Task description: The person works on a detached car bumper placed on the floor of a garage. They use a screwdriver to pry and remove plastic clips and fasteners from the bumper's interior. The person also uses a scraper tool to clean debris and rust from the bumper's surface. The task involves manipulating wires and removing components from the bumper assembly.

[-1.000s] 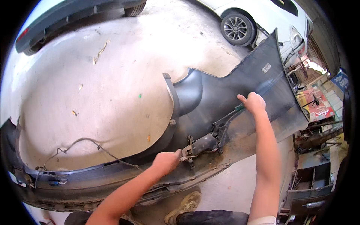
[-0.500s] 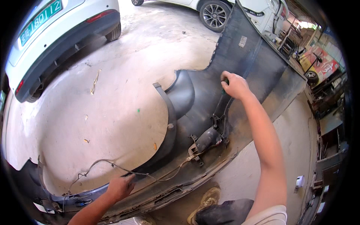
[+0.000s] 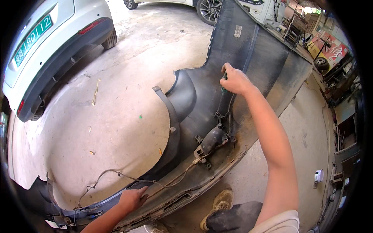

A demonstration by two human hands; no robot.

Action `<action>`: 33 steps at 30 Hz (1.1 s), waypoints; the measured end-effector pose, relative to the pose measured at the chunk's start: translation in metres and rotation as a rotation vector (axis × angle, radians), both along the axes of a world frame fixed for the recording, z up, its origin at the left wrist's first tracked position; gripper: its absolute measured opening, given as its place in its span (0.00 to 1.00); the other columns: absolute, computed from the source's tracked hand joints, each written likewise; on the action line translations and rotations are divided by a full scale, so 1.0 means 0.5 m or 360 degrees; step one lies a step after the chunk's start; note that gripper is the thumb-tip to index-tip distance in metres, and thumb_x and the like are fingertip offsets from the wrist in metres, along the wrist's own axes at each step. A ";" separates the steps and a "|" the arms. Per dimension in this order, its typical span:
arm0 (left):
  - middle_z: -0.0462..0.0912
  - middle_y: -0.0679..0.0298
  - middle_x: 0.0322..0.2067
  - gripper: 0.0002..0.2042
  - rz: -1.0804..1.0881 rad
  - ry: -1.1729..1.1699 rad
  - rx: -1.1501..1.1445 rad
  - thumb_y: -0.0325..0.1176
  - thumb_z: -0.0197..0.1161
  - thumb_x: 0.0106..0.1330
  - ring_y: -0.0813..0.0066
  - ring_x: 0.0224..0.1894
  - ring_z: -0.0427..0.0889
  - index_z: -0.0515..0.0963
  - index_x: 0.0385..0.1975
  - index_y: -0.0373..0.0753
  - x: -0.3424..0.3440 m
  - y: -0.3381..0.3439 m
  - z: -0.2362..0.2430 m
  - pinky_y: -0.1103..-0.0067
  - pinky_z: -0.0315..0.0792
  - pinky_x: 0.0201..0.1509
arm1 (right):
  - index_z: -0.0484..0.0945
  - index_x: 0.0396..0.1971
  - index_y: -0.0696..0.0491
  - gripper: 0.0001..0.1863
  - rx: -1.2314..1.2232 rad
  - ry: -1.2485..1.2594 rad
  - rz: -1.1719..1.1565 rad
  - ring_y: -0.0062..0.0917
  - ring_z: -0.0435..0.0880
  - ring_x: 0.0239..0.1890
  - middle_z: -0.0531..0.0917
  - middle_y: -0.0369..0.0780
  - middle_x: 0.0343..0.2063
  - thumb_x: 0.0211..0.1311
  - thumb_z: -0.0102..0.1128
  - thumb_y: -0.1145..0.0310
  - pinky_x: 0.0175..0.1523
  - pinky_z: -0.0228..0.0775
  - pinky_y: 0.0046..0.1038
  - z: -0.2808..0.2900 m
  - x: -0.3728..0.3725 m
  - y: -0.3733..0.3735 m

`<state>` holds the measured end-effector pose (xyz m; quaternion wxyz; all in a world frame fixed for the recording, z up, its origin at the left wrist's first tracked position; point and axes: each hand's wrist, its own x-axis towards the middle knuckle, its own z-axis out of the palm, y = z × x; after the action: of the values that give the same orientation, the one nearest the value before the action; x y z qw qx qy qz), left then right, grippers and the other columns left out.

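Note:
A large dark car bumper cover (image 3: 264, 70), its inner side facing up, curves from the far right round to the lower left. My right hand (image 3: 236, 79) is closed round the green handle of a screwdriver (image 3: 224, 87). Its thin shaft points down toward a black fog lamp (image 3: 214, 140) fixed in the bumper; I cannot tell whether the tip touches a screw. My left hand (image 3: 132, 200) rests on the near stretch of the bumper, index finger stretched out, just below a loose wiring harness (image 3: 167, 185). That harness runs from the lamp toward the left end of the bumper.
A white car (image 3: 66, 46) stands at the upper left, another with a dark wheel (image 3: 210, 11) at the top. My shoe (image 3: 219, 206) is by the bumper's near edge. A small white container (image 3: 318, 176) sits on the right floor, beside shelving and clutter.
The view has shifted slightly, moving the scene a little left at the top. My right hand keeps the screwdriver above the lamp. On the bumper, my left hand's index finger now reaches out more.

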<state>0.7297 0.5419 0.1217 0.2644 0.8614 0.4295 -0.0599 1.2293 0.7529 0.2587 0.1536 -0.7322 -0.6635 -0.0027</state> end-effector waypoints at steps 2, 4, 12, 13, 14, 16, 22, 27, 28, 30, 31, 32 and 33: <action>0.82 0.51 0.26 0.20 0.0013 -0.0026 -0.0005 0.41 0.62 0.62 0.50 0.27 0.81 0.77 0.52 0.41 -0.001 -0.004 -0.002 0.60 0.73 0.30 | 0.73 0.41 0.56 0.17 -0.0153 -0.0307 -0.0351 0.47 0.80 0.48 0.82 0.54 0.41 0.53 0.58 0.64 0.51 0.71 0.40 0.037 -0.041 -0.005; 0.83 0.52 0.28 0.20 -0.0012 -0.0039 -0.0012 0.41 0.62 0.62 0.51 0.28 0.82 0.77 0.52 0.40 -0.001 -0.010 -0.012 0.61 0.74 0.30 | 0.71 0.43 0.56 0.17 -0.0170 -0.0323 -0.0300 0.47 0.80 0.48 0.82 0.53 0.41 0.54 0.57 0.64 0.52 0.71 0.40 0.034 -0.027 0.001; 0.84 0.53 0.29 0.21 -0.0058 -0.0034 -0.0008 0.42 0.61 0.63 0.52 0.28 0.82 0.76 0.54 0.40 -0.009 -0.020 -0.026 0.62 0.75 0.30 | 0.70 0.43 0.56 0.15 -0.0236 -0.0262 -0.0308 0.45 0.79 0.48 0.81 0.52 0.41 0.56 0.55 0.67 0.54 0.70 0.40 0.042 -0.024 -0.007; 0.84 0.53 0.29 0.21 -0.0067 -0.0045 -0.0008 0.42 0.61 0.63 0.52 0.28 0.82 0.76 0.54 0.40 -0.010 -0.021 -0.028 0.62 0.75 0.29 | 0.70 0.43 0.56 0.15 -0.0268 -0.0288 -0.0311 0.45 0.79 0.48 0.81 0.52 0.41 0.56 0.55 0.66 0.54 0.70 0.40 0.050 -0.030 -0.007; 0.84 0.53 0.29 0.21 -0.0068 -0.0022 -0.0020 0.42 0.61 0.63 0.52 0.28 0.82 0.76 0.54 0.39 -0.009 -0.022 -0.026 0.62 0.75 0.29 | 0.70 0.43 0.56 0.15 -0.0300 -0.0314 -0.0315 0.46 0.79 0.48 0.81 0.52 0.41 0.57 0.55 0.66 0.53 0.70 0.40 0.057 -0.036 -0.007; 0.84 0.53 0.28 0.21 -0.0082 0.0010 -0.0049 0.42 0.61 0.63 0.52 0.28 0.82 0.76 0.53 0.39 -0.002 -0.020 -0.025 0.62 0.75 0.29 | 0.72 0.41 0.56 0.15 -0.0216 -0.0172 -0.0081 0.45 0.80 0.46 0.82 0.51 0.39 0.58 0.55 0.63 0.51 0.71 0.40 0.049 -0.025 -0.008; 0.83 0.53 0.28 0.20 -0.0097 0.0002 -0.0019 0.42 0.61 0.63 0.52 0.27 0.82 0.76 0.53 0.39 0.000 -0.020 -0.035 0.62 0.74 0.28 | 0.75 0.38 0.57 0.14 -0.0028 -0.0004 -0.0054 0.44 0.82 0.42 0.83 0.50 0.33 0.59 0.57 0.62 0.46 0.72 0.40 0.020 -0.013 -0.004; 0.83 0.53 0.28 0.20 -0.0105 0.0014 -0.0007 0.43 0.61 0.63 0.52 0.27 0.82 0.76 0.53 0.40 -0.004 -0.024 -0.047 0.62 0.74 0.27 | 0.71 0.43 0.56 0.16 -0.0096 -0.0081 -0.0028 0.43 0.82 0.44 0.82 0.50 0.37 0.56 0.56 0.64 0.48 0.71 0.39 0.034 -0.013 -0.009; 0.83 0.53 0.28 0.20 -0.0109 0.0018 0.0002 0.43 0.61 0.63 0.52 0.27 0.82 0.76 0.53 0.40 -0.003 -0.024 -0.050 0.62 0.74 0.27 | 0.71 0.43 0.56 0.17 -0.0050 0.0146 0.0066 0.44 0.82 0.43 0.83 0.50 0.36 0.57 0.57 0.63 0.48 0.72 0.40 0.023 0.007 -0.007; 0.83 0.53 0.28 0.20 -0.0098 0.0006 -0.0008 0.44 0.61 0.64 0.52 0.27 0.82 0.76 0.52 0.40 -0.003 -0.024 -0.051 0.62 0.74 0.28 | 0.72 0.43 0.55 0.17 0.0040 0.0605 0.0257 0.44 0.82 0.42 0.83 0.50 0.36 0.57 0.59 0.60 0.47 0.73 0.41 0.009 0.023 -0.004; 0.83 0.53 0.28 0.20 -0.0092 0.0003 -0.0013 0.44 0.60 0.64 0.52 0.27 0.82 0.76 0.52 0.40 -0.004 -0.024 -0.051 0.61 0.74 0.28 | 0.72 0.43 0.54 0.17 0.0072 0.0374 0.0147 0.44 0.82 0.41 0.83 0.49 0.35 0.57 0.60 0.62 0.47 0.72 0.40 0.013 0.018 -0.007; 0.83 0.53 0.28 0.20 -0.0087 0.0000 -0.0023 0.44 0.60 0.64 0.51 0.27 0.82 0.76 0.52 0.40 -0.005 -0.025 -0.050 0.61 0.74 0.28 | 0.71 0.42 0.55 0.16 0.0061 0.0180 -0.0015 0.44 0.82 0.41 0.82 0.49 0.34 0.56 0.59 0.64 0.47 0.71 0.40 0.016 0.008 -0.009; 0.83 0.53 0.28 0.20 -0.0086 -0.0002 -0.0031 0.44 0.60 0.64 0.51 0.27 0.82 0.76 0.52 0.40 -0.005 -0.026 -0.049 0.61 0.74 0.28 | 0.71 0.42 0.55 0.15 0.0052 -0.0014 -0.0179 0.44 0.81 0.41 0.81 0.49 0.33 0.56 0.58 0.66 0.47 0.71 0.39 0.025 -0.012 -0.015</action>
<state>0.7270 0.5289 0.0972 0.2712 0.8701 0.4053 -0.0706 1.2232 0.7455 0.2711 0.1623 -0.7657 -0.6219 -0.0254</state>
